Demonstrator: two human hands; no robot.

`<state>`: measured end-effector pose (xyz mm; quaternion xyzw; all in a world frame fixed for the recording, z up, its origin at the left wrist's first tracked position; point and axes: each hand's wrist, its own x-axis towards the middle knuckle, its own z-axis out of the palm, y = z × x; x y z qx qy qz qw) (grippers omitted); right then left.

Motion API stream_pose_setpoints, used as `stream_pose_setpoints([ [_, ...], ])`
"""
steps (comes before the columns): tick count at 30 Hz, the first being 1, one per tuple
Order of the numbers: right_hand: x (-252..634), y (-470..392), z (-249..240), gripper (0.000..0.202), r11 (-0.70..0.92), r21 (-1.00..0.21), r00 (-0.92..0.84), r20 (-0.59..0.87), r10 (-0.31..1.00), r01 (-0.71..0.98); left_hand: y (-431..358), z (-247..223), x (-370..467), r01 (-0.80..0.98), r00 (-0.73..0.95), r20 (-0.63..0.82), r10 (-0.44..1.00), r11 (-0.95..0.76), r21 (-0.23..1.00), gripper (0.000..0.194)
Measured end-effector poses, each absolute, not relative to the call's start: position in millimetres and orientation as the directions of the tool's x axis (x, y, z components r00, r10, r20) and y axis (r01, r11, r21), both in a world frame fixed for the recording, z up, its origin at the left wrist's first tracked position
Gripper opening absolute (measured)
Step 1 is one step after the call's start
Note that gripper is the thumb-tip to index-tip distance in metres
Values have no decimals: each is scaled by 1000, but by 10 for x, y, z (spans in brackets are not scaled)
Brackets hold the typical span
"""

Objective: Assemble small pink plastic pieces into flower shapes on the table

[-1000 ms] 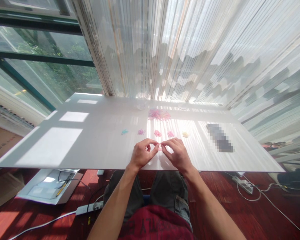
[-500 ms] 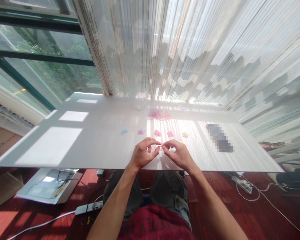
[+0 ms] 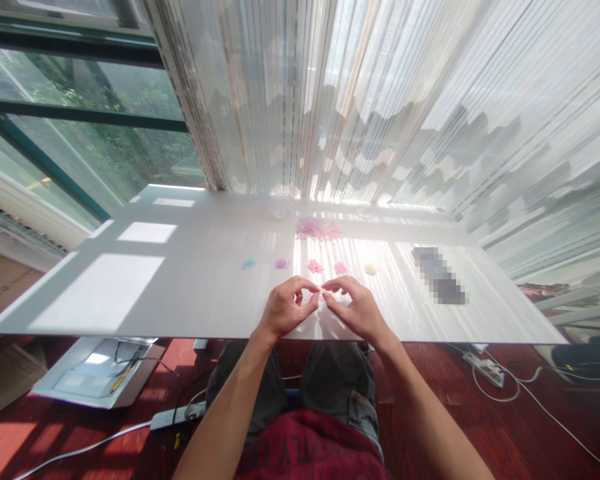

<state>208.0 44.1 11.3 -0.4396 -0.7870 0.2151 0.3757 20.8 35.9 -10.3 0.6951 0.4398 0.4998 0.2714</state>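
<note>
My left hand (image 3: 286, 305) and my right hand (image 3: 356, 308) meet fingertip to fingertip just above the near part of the white table (image 3: 195, 293). Thumb and forefinger of each are pinched, and a small pink piece (image 3: 321, 295) shows between them, too small to name its kind. Beyond my fingers lies a row of little heaps: a blue heap (image 3: 249, 263), a purple heap (image 3: 281, 264), a red-pink heap (image 3: 315, 266), a pink heap (image 3: 341, 267) and a yellow heap (image 3: 371, 269). Behind them spreads a larger mixed pile (image 3: 319, 229), mostly pink.
A clear round container (image 3: 282, 207) stands at the table's back, with a clear dish (image 3: 365, 212) to its right. A blurred-out dark object (image 3: 440, 275) lies on the right. Curtains (image 3: 300, 100) hang behind. Power strips (image 3: 173, 417) and cables lie on the floor.
My fingertips have shifted very slightly against each other around the pink piece. The heaps and the pile look the same.
</note>
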Motion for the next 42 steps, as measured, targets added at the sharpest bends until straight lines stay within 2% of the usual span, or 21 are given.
stream_pose_setpoints([
  [4,2040,392,104,7,644,-523,-345,560,753,558,363,-109,210,377,79,466,881,-459,805,5],
  [8,1991,371,69,7,687,-437,-359,620,697,580,362,-107,204,383,63,465,883,-452,806,7],
  [12,1966,384,49,7,669,-458,-331,618,713,585,362,-103,198,389,59,459,886,-444,807,9],
  [19,1959,389,90,7,593,-599,-280,536,796,539,363,-84,200,417,32,462,886,-432,800,12],
  [25,1940,394,86,8,541,-658,-252,487,836,524,360,-77,203,446,23,468,884,-428,786,10],
  [35,1899,409,85,8,541,-628,-248,497,832,559,365,-82,193,448,5,437,900,-393,803,11],
  [42,1889,428,68,7,578,-564,-252,551,795,590,367,-72,190,443,22,409,912,-375,814,14],
])
